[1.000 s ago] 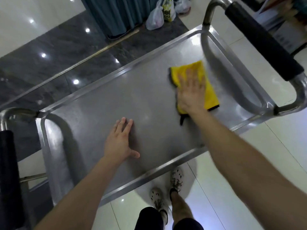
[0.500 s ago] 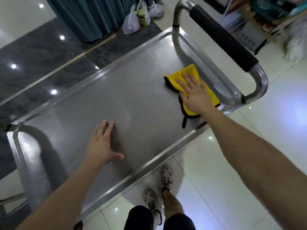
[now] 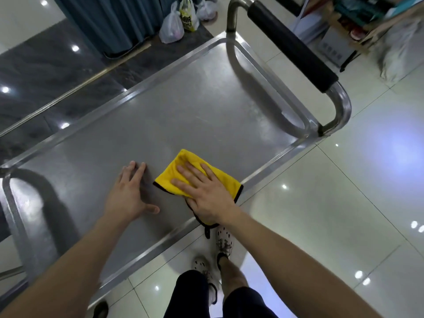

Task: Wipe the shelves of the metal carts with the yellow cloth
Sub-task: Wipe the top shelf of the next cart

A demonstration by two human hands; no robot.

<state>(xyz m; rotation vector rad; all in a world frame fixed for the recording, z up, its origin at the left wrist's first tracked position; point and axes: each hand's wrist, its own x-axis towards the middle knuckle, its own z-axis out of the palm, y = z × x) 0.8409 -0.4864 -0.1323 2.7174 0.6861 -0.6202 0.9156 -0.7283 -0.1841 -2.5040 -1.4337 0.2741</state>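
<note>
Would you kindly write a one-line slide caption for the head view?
Right hand presses the yellow cloth flat on the metal cart's shelf; left hand rests flat beside it.

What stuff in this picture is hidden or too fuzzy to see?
All in the head view:
- Lower shelves of the shiny metal cart: hidden under its top shelf.
- Middle of the folded yellow cloth: covered by the right hand.
- The cart's left end: cut off by the picture's left edge.
- Print on the white-and-yellow plastic bag: too small to read.
- The boxes and clutter at top right: blurred and cut off.
</note>
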